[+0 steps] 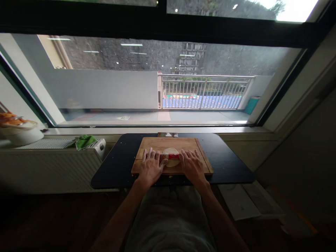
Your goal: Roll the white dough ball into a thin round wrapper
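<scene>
A wooden board (157, 143) lies on a small dark table (123, 157) under the window. On the board sits a pale round of dough (170, 152), with a red-and-white rolling pin (171, 156) lying across it. My left hand (150, 166) rests flat on the pin's left end, fingers stretched forward. My right hand (192, 164) lies flat on its right end in the same way. Both ends of the pin are hidden under my palms.
A white radiator (52, 144) stands to the left with a green cloth (85, 141) on top. A white bowl with orange contents (19, 130) sits at the far left. Papers (244, 201) lie on the floor at the right. A large window fills the wall ahead.
</scene>
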Available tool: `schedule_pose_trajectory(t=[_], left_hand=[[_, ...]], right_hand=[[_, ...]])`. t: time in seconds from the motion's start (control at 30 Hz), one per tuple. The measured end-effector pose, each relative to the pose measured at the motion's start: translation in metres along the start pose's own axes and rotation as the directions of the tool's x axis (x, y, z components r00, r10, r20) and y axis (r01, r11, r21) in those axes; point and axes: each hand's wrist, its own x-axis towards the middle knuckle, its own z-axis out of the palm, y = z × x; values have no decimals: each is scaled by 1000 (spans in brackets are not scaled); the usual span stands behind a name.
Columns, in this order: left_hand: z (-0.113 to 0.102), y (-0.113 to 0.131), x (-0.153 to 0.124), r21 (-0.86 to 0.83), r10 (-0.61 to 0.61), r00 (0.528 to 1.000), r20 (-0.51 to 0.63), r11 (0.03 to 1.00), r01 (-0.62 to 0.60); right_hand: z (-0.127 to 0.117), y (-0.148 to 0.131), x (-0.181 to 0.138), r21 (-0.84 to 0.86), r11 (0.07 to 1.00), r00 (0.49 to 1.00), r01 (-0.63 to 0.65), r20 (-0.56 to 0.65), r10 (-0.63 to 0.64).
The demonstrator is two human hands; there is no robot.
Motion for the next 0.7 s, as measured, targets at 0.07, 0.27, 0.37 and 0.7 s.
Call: schedule_pose_trajectory(t=[0.07,0.27,0.37,0.7], left_hand=[[1,-1,14,7,14,999,29,1000,-14],[6,-12,60,-20,45,991,124,999,-43],[10,-15,78,-33,16,995,97,999,-13],[11,-14,96,-82,-20,994,105,996,29]], right_hand=[[5,5,7,-9,1000,1000,23,6,-23],[18,19,44,-90,995,990,44,134,-32],[17,20,63,-149,984,977,94,205,-62],[18,18,82,-148,984,955,95,293,-48]])
